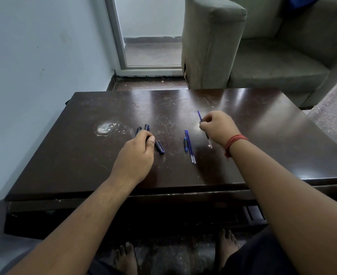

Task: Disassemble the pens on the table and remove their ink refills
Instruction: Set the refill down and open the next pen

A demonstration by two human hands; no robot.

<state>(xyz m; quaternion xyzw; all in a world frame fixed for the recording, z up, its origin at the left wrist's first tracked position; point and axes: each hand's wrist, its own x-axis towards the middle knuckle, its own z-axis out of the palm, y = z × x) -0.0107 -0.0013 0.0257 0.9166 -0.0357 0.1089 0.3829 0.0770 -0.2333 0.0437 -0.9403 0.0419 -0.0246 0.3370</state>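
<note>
Two hands at work: left hand [138, 149] grips dark pen barrels [159, 147] against the desk [262, 116]; right hand [217, 126] pinches a blue refill [199, 116], tip pointing far. Two freed refills [190, 147] lie between the hands beside a short blue piece [185, 144]. Judgement: lay this refill alongside them; avoid bending it.
</note>
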